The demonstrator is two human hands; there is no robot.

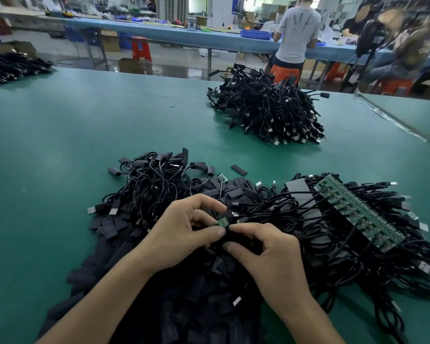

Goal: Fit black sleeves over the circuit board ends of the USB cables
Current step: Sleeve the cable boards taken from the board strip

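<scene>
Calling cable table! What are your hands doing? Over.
Left hand pinching green board. Right hand pinching black sleeve beside it. Board uncovered. Cable pile underneath, nothing blocking.

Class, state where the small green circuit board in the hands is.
Head view, lower centre: the circuit board is pinched by the left hand, right hand fingertips alongside, over the sleeve pile.

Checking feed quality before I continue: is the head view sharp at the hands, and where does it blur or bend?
Head view: circuit board between the left hand and right hand is sharp; the black sleeve in the right hand merges into the dark pile of sleeves; the seated person far right is blurred; the table edge bows from wide-angle distortion.
</scene>
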